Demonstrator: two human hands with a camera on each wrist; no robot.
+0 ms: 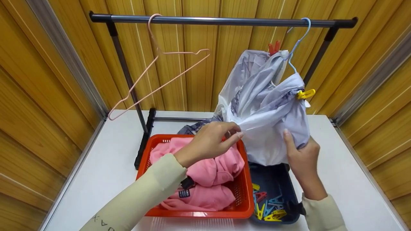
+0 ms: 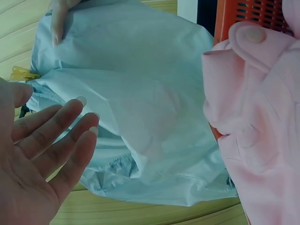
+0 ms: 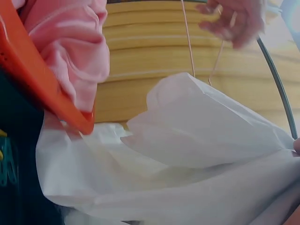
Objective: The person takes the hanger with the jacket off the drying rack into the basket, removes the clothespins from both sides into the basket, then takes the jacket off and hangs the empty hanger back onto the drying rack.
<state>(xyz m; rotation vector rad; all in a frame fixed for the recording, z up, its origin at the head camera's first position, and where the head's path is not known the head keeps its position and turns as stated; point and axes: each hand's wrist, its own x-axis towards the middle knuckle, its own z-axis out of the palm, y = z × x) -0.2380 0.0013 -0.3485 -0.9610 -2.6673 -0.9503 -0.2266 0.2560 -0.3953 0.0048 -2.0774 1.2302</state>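
A thin grey-white garment [image 1: 257,112] with some dark patterned cloth hangs from a light blue hanger [image 1: 300,41] at the right of the rack. A red clothespin [image 1: 274,48] and a yellow clothespin [image 1: 306,94] grip its upper edge. My right hand [image 1: 303,157] holds the garment's lower right side, thumb in front, with the other fingers largely hidden behind the cloth. Nothing is in my left hand [image 1: 213,141], which hovers above the red basket, just left of the garment. In the left wrist view its fingers [image 2: 61,136] are loosely extended, apart from the cloth.
Pink clothing [image 1: 208,173] fills much of a red basket [image 1: 249,192]. Beside it, a dark blue bin [image 1: 293,205] contains several coloured clothespins [image 1: 268,208]. An unused pink hanger [image 1: 173,80] hangs at the left of the metal rack bar [image 1: 224,21]. Wood-patterned walls enclose the white table [image 1: 346,179].
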